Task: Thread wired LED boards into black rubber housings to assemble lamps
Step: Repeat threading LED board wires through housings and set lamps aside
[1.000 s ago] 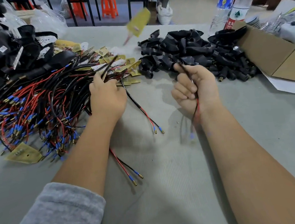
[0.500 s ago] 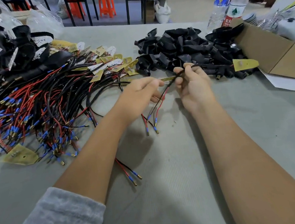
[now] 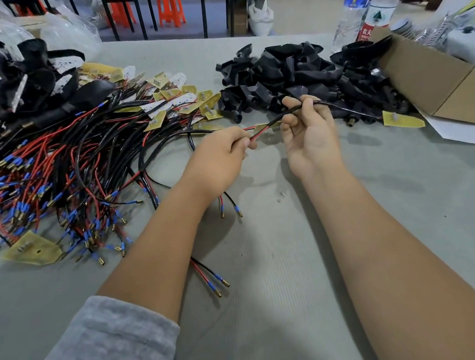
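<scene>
Two hands hold one wire above our grey table (image 3: 295, 261). Our left hand (image 3: 217, 161) pinches its red and black ends. Our right hand (image 3: 308, 136) curls round the black wire (image 3: 339, 105), whose yellow LED board (image 3: 402, 119) lies beside the black rubber housings (image 3: 293, 71).

L sleeve (image 3: 101, 346): grey fleecy knit, pushed up my forearm, cuff w/ soft rolled edge.
R arm (image 3: 380, 253): bare, I see no sleeve.

Two hands (image 3: 262, 149), two water bottles (image 3: 364, 5), one cardboard box (image 3: 434, 82), two orange stools (image 3: 144, 12).
</scene>
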Demonstrator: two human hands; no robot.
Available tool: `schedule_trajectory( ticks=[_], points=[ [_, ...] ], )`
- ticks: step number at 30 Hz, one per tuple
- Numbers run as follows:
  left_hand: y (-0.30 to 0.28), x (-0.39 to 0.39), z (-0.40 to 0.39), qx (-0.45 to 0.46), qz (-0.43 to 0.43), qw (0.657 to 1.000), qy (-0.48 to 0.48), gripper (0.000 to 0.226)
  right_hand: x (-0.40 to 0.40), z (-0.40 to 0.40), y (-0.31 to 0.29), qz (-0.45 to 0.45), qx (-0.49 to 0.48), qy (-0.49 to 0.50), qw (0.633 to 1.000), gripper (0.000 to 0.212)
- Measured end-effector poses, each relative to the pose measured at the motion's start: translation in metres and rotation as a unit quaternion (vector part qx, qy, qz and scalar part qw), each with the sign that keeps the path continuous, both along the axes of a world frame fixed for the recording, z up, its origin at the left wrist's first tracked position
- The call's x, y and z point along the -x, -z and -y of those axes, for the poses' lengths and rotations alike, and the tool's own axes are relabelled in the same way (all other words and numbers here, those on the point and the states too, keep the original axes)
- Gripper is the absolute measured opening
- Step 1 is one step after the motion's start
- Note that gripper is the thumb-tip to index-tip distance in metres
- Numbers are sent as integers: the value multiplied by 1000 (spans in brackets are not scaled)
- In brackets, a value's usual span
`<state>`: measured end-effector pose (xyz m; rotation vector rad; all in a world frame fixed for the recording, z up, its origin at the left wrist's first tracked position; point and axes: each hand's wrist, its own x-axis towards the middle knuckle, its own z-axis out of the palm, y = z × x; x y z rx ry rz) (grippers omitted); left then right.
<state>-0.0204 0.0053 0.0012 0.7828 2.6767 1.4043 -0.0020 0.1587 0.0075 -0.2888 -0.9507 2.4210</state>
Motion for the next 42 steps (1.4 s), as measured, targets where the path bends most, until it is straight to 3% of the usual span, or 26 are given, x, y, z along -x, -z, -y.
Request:
schedule_trajectory(
  ticks=[3, 6, 10, 13, 16, 20, 24, 30, 32, 37, 42],
  points=[
    [3, -3, -2, -15, -6, 1000, 8, 22, -3, -5, -2, 9, -34, -30, 999, 14],
    [4, -5, -1, -33, -13, 999, 11, 18, -5, -5, -1, 42, -157, -97, 982, 15],
    [5, -5, 0, -12, -48, 999, 4, 17, -3, 7, 5, 80, -393, -145, 904, 23],
    [4, -5, 2, -20, -48, 999, -1, 22, -2, 11, 8, 89, -475, -108, 869, 32],
    [3, -6, 2, -11, -70, 997, -9, 25, -2, 11, 9, 101, -479, -20, 872, 35],
    [4, -2, 2, 9, -62, 998, -31, 20, -1, 5, 8, 138, -457, 88, 874, 24],
    [4, -3, 1, 25, -81, 995, -51, 18, 0, 2, 10, 165, -504, 100, 842, 15],
    [1, -4, 4, 20, -80, 995, -55, 17, 3, -7, 11, 263, -552, 55, 790, 34],
    [3, -4, 4, 36, -80, 995, -50, 16, 3, -6, 10, 260, -534, 51, 803, 23],
    [4, -3, 3, 51, -54, 997, -19, 16, 0, -2, 10, 240, -464, 90, 848, 42],
    [1, -2, 3, 121, -110, 986, -44, 30, 0, -3, 7, 202, -384, 213, 876, 28]
  ],
)
